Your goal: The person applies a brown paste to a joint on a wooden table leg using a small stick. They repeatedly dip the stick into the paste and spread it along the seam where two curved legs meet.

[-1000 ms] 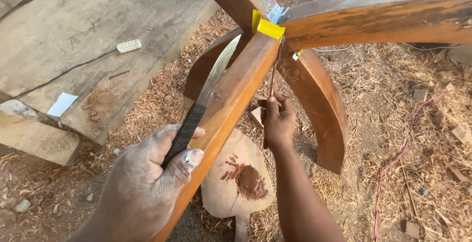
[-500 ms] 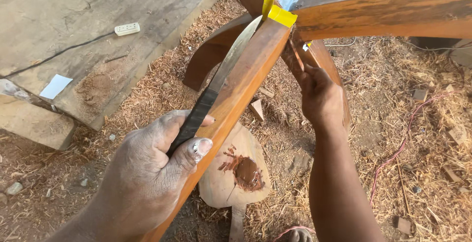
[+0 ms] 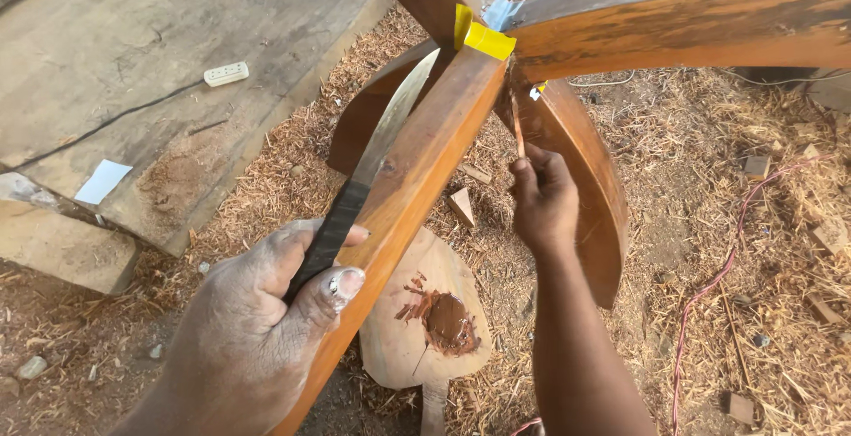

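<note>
My left hand (image 3: 257, 325) grips the dark handle of a long knife (image 3: 377, 157), its blade lying along the left side of a curved brown wooden piece (image 3: 417, 188). My right hand (image 3: 542, 201) holds a thin stick (image 3: 517, 130) upright, its tip at the joint where several curved wooden pieces meet under yellow tape (image 3: 483, 37). Below, on the ground, lies a round wooden board (image 3: 399, 347) with a blob of brown paste (image 3: 448, 321).
A wide wooden slab (image 3: 133, 81) at the left carries a white power strip (image 3: 226, 73) and a white paper scrap (image 3: 102, 181). Sawdust and shavings cover the ground, with wood offcuts (image 3: 461, 206) and a red cord (image 3: 718, 281) at the right.
My right hand rose from low beside the wooden piece up to the joint, then drew back slightly with the stick. My left hand and the knife stayed in place.
</note>
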